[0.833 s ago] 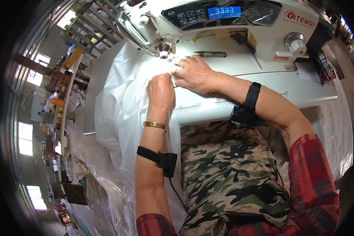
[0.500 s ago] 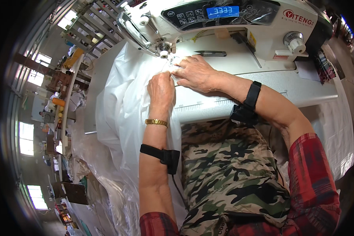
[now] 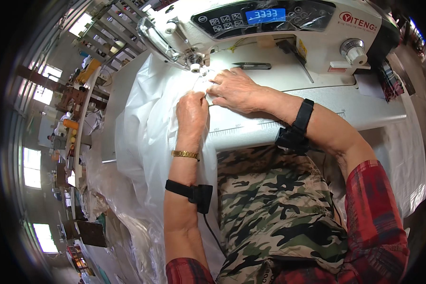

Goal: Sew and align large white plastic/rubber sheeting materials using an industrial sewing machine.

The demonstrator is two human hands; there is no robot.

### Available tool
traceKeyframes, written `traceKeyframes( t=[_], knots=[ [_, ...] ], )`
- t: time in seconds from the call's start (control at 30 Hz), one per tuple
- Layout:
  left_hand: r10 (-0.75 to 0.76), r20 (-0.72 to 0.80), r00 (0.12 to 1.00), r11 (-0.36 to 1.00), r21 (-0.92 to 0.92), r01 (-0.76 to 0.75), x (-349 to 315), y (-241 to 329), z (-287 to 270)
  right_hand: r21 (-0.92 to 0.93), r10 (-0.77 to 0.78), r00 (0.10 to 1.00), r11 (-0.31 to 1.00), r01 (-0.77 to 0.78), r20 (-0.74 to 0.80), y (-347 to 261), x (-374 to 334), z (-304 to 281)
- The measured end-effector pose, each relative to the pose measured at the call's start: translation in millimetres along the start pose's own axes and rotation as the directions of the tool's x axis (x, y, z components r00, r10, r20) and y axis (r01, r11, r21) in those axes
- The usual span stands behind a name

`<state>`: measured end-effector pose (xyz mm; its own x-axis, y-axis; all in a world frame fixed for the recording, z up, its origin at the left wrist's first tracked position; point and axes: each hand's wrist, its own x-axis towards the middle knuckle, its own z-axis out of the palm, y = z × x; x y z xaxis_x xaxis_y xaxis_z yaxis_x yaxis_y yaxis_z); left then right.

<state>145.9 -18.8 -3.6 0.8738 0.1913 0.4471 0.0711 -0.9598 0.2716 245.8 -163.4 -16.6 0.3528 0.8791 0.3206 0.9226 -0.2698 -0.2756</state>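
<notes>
White sheer fabric (image 3: 151, 109) drapes over the left of the sewing machine bed and down past the table edge. My left hand (image 3: 191, 113) is closed on its right edge, a little in front of the needle area. Just right of the presser foot (image 3: 204, 71), my right hand (image 3: 234, 89) presses the same fabric with bent fingertips pinched together. Bright lamp glare washes out the cloth at the needle, so the stitching cannot be made out. Above both hands stands the white sewing machine head (image 3: 194, 52) with its lit control panel (image 3: 265, 18).
Thread snips (image 3: 252, 66) lie on the bed behind my right hand. A ruler scale (image 3: 241, 127) runs along the bed's front edge. The handwheel-like knob (image 3: 354, 51) sits at right. Camouflage cloth (image 3: 279, 208) covers my lap. Shelves (image 3: 111, 35) stand at far left.
My left hand has drawn slightly back toward me, away from the needle, with the fabric in it. The right hand has stayed almost in place beside the presser foot.
</notes>
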Motion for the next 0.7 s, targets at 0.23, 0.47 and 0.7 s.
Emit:
traceKeyframes(
  t=[0.23,0.47,0.7],
  knots=[
    [0.026,-0.018,0.999,0.997,0.073,-0.025,3.3,-2.4,4.7,-0.025,0.052,0.996,0.998,-0.050,0.077,0.0,3.1,-0.6],
    [0.036,0.031,0.999,0.996,0.079,-0.038,3.0,12.4,-16.0,-0.042,0.026,0.993,0.999,-0.021,0.113,-1.0,0.0,-7.6],
    [-0.035,-0.045,0.998,0.951,-0.310,0.019,-21.8,-44.3,-136.0,-0.073,-0.024,0.999,0.997,0.027,0.049,4.4,-5.5,-3.1]
  ],
)
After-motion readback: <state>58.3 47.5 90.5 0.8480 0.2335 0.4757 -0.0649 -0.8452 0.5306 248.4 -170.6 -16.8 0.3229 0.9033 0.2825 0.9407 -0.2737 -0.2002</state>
